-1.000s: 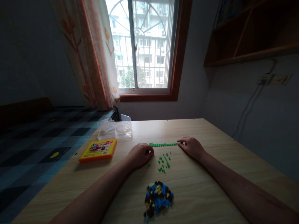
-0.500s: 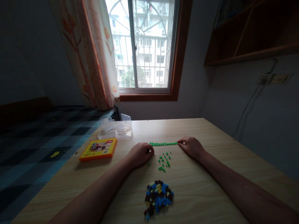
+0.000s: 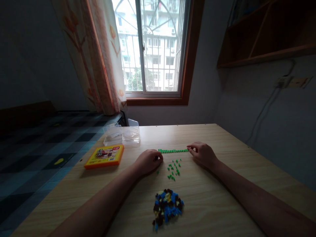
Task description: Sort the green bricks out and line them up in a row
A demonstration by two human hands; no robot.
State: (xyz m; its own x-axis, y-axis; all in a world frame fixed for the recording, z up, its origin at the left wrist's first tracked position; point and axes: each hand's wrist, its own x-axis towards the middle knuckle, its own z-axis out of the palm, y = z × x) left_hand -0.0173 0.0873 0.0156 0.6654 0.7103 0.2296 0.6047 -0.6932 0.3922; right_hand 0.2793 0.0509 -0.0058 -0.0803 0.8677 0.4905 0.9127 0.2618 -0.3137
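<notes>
A row of small green building bricks runs crosswise over the wooden table. At its left end rests my left hand, fingers curled into a pinch; whatever may be between the fingertips is hidden. My right hand is at the right end of the row, its thumb and forefinger slightly apart beside the last brick, with nothing visible between them. Loose green bricks lie scattered between the hands, nearer to me than the row. Closer still is a pile of blue, dark brown and yellow bricks.
On the left of the table lies a yellow-orange box with a printed picture. Behind it stands a clear plastic container with raised lids. A checked bed adjoins the left side, and a window is beyond the table.
My right thumb and forefinger have parted and the forefinger has lifted a little at the row's right end. My left hand stays in place. The view has shifted very slightly.
</notes>
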